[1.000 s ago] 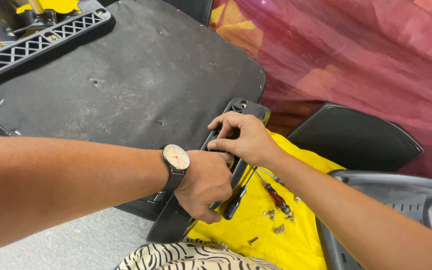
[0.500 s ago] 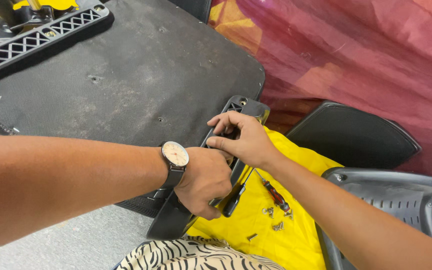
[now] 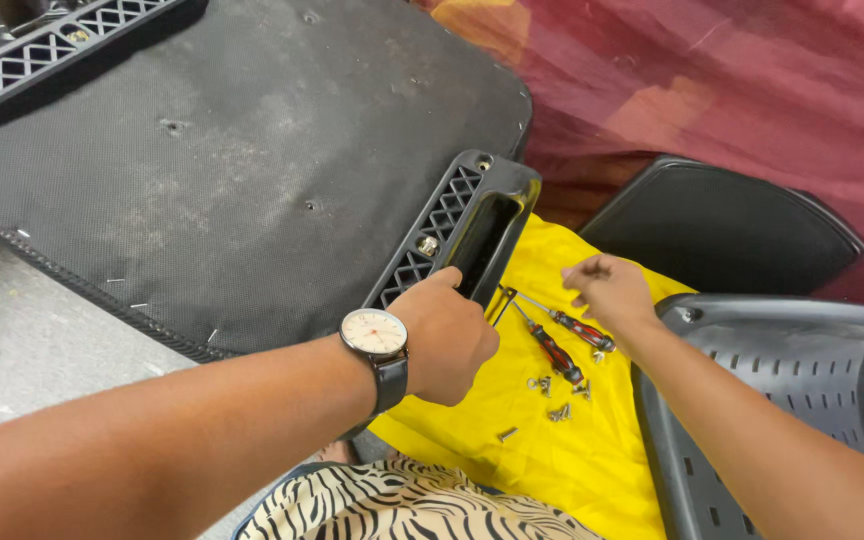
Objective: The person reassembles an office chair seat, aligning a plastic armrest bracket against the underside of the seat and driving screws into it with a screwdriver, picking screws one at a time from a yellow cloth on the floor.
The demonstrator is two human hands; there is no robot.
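A long black plastic bracket (image 3: 472,215) with lattice ribs and a deep slot lies against the edge of an upturned black seat pad (image 3: 232,170). My left hand (image 3: 442,335), a watch on its wrist, grips the bracket's near end. My right hand (image 3: 607,290) hovers apart from the bracket, just above two red-and-black screwdrivers (image 3: 562,345) on a yellow cloth (image 3: 552,450). Its fingers are loosely curled and I see nothing in them. Several loose screws (image 3: 552,395) lie on the cloth beside the screwdrivers.
A grey plastic chair shell (image 3: 782,400) sits at the right, a black curved panel (image 3: 722,230) behind it. Red fabric (image 3: 732,90) covers the far right. A second lattice bracket (image 3: 42,50) lies at the seat pad's far left. Zebra-print cloth (image 3: 412,505) is at the bottom.
My right hand has let go of the bracket and moved right and down to the screwdrivers. The bracket's top and slot are now uncovered. My left hand keeps its hold.
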